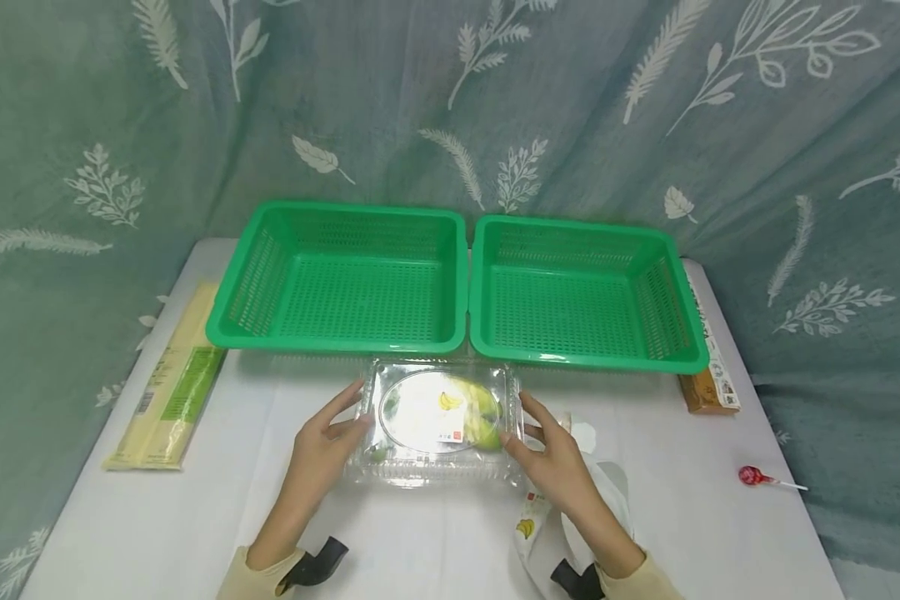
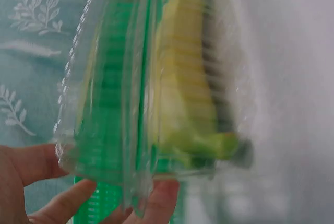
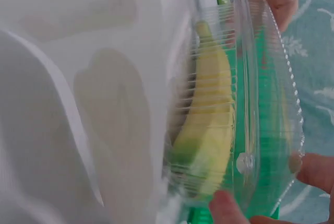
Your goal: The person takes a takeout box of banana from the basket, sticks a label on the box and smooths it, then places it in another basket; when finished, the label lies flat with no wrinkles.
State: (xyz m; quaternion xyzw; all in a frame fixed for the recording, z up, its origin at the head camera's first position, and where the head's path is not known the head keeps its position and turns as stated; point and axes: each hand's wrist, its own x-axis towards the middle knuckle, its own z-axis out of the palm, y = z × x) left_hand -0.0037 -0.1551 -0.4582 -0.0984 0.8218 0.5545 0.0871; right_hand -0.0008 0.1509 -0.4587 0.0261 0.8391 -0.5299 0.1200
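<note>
In the head view a clear plastic clamshell box (image 1: 420, 471) is held level, in front of the green baskets. Yellow-green bananas (image 1: 483, 421) lie inside it, and a white label (image 1: 448, 421) with a banana picture shows on its lid. My left hand (image 1: 330, 442) grips the left side of the box, and my right hand (image 1: 558, 462) grips the right side. The left wrist view shows a banana (image 2: 182, 88) through the ribbed wall, blurred. In the right wrist view the box's lid and base meet along a rim, with a banana (image 3: 209, 109) in the base.
Two green plastic baskets (image 1: 375, 342) stand side by side at the back. A yellow-green packet (image 1: 167, 400) lies on the left, a brown box (image 1: 708, 392) on the right. Near the right edge is a red lollipop (image 1: 752, 476). A whitish bag or sheet (image 1: 543, 546) lies under the right arm.
</note>
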